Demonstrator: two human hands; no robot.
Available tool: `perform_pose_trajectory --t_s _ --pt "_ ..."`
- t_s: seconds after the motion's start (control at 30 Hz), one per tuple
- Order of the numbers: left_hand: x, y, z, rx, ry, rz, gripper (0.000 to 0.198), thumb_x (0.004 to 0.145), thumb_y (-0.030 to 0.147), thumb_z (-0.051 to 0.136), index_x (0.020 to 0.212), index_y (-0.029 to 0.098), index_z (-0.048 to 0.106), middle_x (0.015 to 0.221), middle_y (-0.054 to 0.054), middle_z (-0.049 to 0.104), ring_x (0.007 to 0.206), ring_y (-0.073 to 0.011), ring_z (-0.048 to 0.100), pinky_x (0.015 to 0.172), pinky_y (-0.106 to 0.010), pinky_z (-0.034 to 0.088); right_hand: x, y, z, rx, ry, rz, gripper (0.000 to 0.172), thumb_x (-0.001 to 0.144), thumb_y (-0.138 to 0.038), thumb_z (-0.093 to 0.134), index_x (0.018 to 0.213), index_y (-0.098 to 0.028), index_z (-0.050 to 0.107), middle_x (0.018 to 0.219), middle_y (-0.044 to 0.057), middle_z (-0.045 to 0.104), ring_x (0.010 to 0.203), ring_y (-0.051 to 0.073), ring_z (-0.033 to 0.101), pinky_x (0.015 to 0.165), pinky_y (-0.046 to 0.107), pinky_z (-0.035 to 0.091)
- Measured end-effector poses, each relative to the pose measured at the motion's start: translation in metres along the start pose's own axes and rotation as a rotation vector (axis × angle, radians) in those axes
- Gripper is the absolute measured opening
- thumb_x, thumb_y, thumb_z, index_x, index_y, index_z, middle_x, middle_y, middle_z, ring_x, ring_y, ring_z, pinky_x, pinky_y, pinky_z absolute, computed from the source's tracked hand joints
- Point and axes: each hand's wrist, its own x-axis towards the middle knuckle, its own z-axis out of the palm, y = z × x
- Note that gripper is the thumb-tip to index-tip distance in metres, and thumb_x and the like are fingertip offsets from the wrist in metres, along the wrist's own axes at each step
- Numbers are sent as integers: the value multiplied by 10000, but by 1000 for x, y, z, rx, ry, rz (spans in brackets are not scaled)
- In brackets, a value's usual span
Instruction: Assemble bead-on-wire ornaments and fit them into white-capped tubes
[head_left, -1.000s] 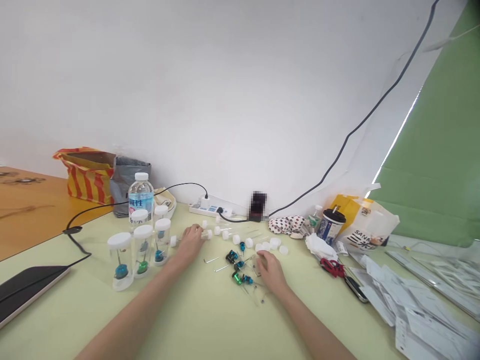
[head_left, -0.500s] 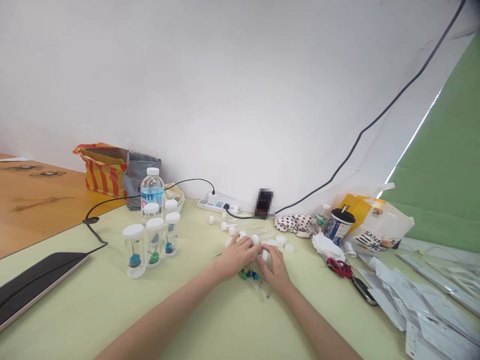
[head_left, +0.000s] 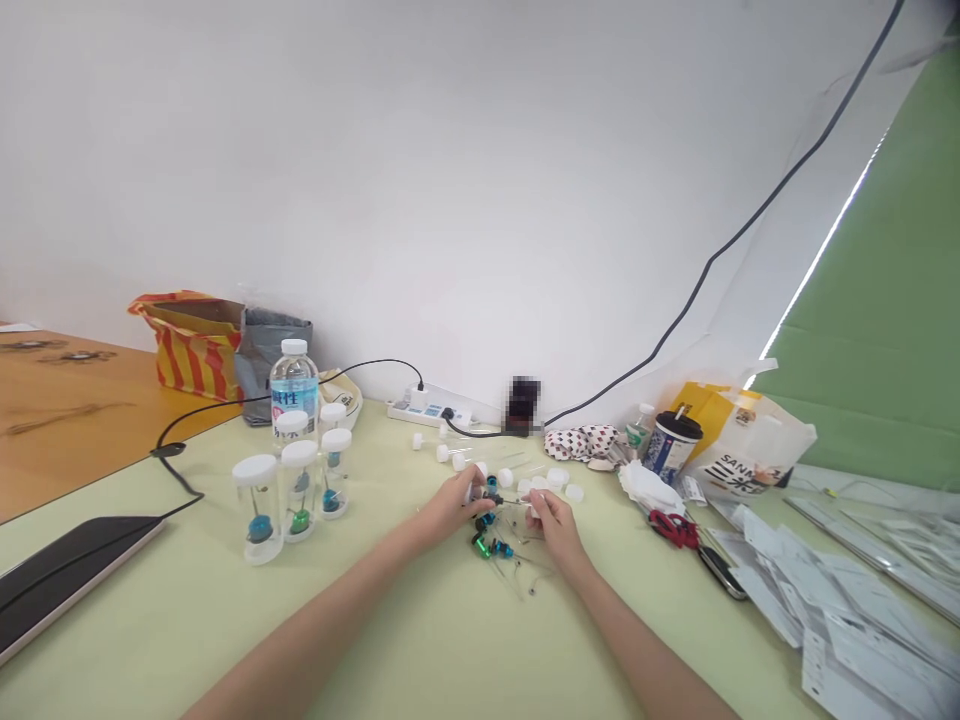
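leftward, below the white wall [head_left: 480, 200], capped plastic vials [head_left: 259, 510] stand on the pale green surface [head_left: 360, 640]; the left hand [head_left: 450, 505] grips a white cap [head_left: 472, 487], the right hand [head_left: 555, 525] pinches something small and white [head_left: 532, 510] above blue-green capacitors [head_left: 486, 532], with red-handled scissors [head_left: 675, 530] further right.

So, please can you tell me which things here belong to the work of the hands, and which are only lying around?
With the work: left hand, right hand, blue and green components with wire leads, white plastic caps, capped clear tubes holding components.

Lying around: water bottle, power strip, red-handled scissors, lidded cup, paper sheets.
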Motion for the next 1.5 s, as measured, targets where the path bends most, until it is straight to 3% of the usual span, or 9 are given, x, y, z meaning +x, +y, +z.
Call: perform_pose_trajectory --t_s 0.2,0.37,0.57,0.7,0.83,1.0,1.2,1.33,1.5 --pt "1 6 -2 -175 -29 -105 260 741 451 523 816 213 447 562 72 483 539 -115 428 551 -217 339 -1 -3 2 4 -22 -1 455 793 -578 427 833 -153 584 565 -5 520 532 139 492 509 240 398" --pt "3 -1 -4 -220 76 -179 356 779 524 412 638 196 411 460 55 455 472 -114 428 529 -226 352 -6 -6 3 -126 -91 -155 345 841 -473 417 916 -168 559 618 -15 505 583 131 494 570 238 414" --pt "8 -19 -10 -372 147 -485 407 771 567 360 608 196 404 355 76 323 319 -72 241 368 -196 189 -11 -9 6 -328 -74 -367 283 828 -353 449 1057 -188 480 884 34 577 694 141 511 649 256 426" --pt "10 -24 -12 -519 119 -626 407 759 581 363 611 203 390 333 89 279 290 -57 166 346 -187 111 -13 -12 5 -416 -96 -419 239 814 -296 468 1028 -200 516 931 44 584 802 169 527 711 276 419" --pt "11 -23 -14 -596 60 -665 412 747 592 358 600 209 381 316 90 256 266 -63 162 337 -189 87 -15 -21 4 -472 -152 -451 342 845 -278 438 1181 -235 486 987 59 585 928 195 518 843 325 392" --pt "10 -22 -19 -620 -13 -720 404 738 585 350 599 207 380 314 103 224 266 -56 134 334 -183 82 -14 -21 3 -624 -201 -489 411 853 -234 430 1258 -303 450 970 41 593 905 194 525 860 346 387" --pt "8 -20 -21 -607 -9 -616 306 718 493 439 655 194 427 328 112 239 288 -53 151 338 -179 97 -11 -9 4 -726 -127 -469 294 831 -201 453 1097 -259 563 948 54 594 888 206 526 774 321 397" --pt "10 -19 -26 -466 180 -512 312 696 494 497 656 190 435 351 103 279 312 -67 250 352 -188 190 -11 -9 3 -739 -112 -413 172 819 -177 446 892 -222 596 912 50 593 885 204 521 771 321 379" --pt "11 -20 -34 -329 447 -337 390 675 512 547 576 200 335 451 87 275 405 -66 289 404 -190 242 -12 -11 4 -740 -140 -351 178 789 -149 448 857 -215 598 901 48 594 895 210 513 775 333 367"
